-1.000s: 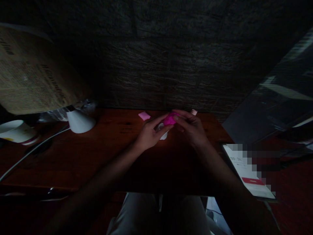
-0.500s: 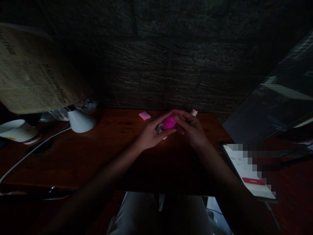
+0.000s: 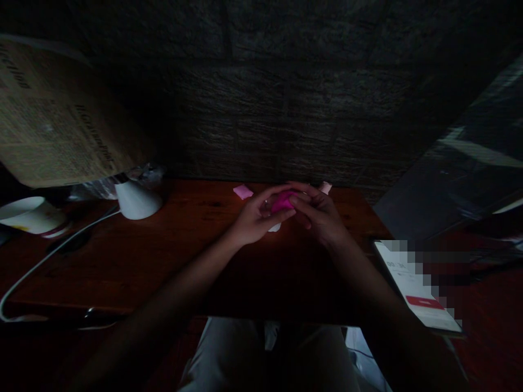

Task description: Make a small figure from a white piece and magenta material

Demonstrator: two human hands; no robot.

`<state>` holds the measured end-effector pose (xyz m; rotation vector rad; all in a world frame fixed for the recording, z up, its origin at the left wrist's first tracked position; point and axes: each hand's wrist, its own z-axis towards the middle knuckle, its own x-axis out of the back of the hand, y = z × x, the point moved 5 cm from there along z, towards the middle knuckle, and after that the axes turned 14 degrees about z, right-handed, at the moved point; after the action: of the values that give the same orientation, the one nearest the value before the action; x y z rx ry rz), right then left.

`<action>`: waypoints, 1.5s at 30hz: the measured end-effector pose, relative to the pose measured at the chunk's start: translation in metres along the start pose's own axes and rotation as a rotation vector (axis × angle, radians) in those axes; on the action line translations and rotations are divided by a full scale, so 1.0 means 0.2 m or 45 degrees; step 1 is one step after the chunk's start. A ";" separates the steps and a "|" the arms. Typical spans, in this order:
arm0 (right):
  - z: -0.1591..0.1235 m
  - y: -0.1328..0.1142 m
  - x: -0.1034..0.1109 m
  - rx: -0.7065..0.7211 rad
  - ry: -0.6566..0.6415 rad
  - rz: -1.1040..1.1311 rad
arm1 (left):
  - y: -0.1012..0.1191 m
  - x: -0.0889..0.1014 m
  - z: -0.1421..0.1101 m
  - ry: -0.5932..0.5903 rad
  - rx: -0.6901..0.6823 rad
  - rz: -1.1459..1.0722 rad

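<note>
A bright pink, irregular lump (image 3: 285,201) was held between the person's two hands, over the far part of the table. From where I stood, the dark, rough-blocked wall (image 3: 261,120) loomed largest, with the reddish-brown wooden table (image 3: 196,239) against it. A brown, newsprint-patterned sheet-like cover (image 3: 61,120) hung at the left, and a lit, white-screened flat device (image 3: 408,283) lay at the right edge. The left hand (image 3: 257,218) curled round the lump's left side; the right hand (image 3: 322,212) gripped its right end, thumb against it. A white cone-shaped base (image 3: 139,201) and a white tapered cup (image 3: 35,215) stood leftward. Smallest were a flat pink piece (image 3: 243,191), a pale pink piece (image 3: 326,188) and a partly hidden white piece (image 3: 274,227).
</note>
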<state>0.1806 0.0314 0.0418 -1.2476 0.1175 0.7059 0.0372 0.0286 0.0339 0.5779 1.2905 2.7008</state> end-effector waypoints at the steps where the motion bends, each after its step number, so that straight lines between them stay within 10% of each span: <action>1: 0.00 0.00 0.00 -0.005 0.009 0.004 | -0.01 0.00 0.00 -0.007 0.014 -0.007; 19: -0.01 -0.01 0.01 0.059 0.102 -0.023 | -0.02 -0.01 0.01 0.102 0.320 -0.092; 45: 0.01 0.00 0.03 -0.048 0.224 0.162 | 0.04 -0.04 -0.03 -0.058 -0.096 0.176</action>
<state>0.1847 0.0367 0.0399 -1.3457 0.3325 0.7097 0.0426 0.0180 0.0340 0.7415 1.1738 2.8132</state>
